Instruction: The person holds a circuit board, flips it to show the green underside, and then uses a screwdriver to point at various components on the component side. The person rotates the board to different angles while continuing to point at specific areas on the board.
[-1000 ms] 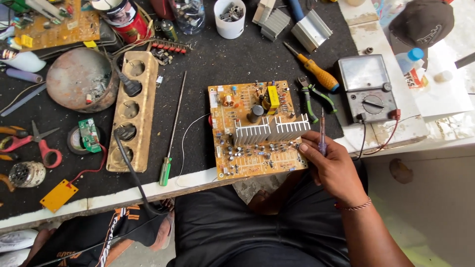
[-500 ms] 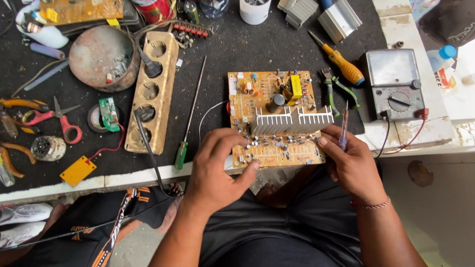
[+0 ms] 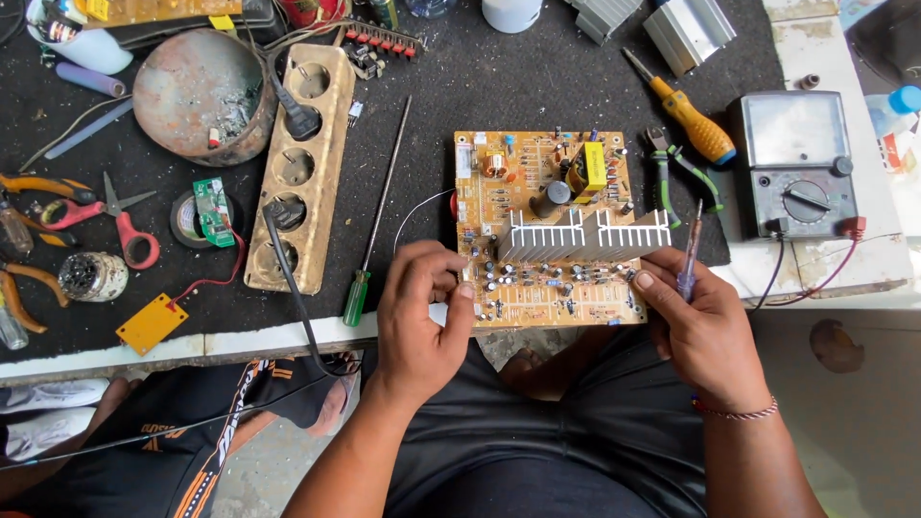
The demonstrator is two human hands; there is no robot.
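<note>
Tan printed circuit board [image 3: 537, 182] with finned aluminium heat sink [image 3: 585, 233] across its middle, lying at near edge of black-topped workbench [image 3: 441, 86]. Left hand [image 3: 420, 321] at board's near-left corner, right hand [image 3: 705, 326] at near-right corner. Long green-handled screwdriver [image 3: 376, 221] just left of board; beige wooden socket strip [image 3: 299, 168] farther left. Grey analogue multimeter [image 3: 794, 165] well right; orange-handled screwdriver [image 3: 683, 110] between.

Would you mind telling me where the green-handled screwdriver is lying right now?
In the head view, the green-handled screwdriver lies on the black mat left of centre, between the power strip and the circuit board, its handle just beside the left hand.
</note>
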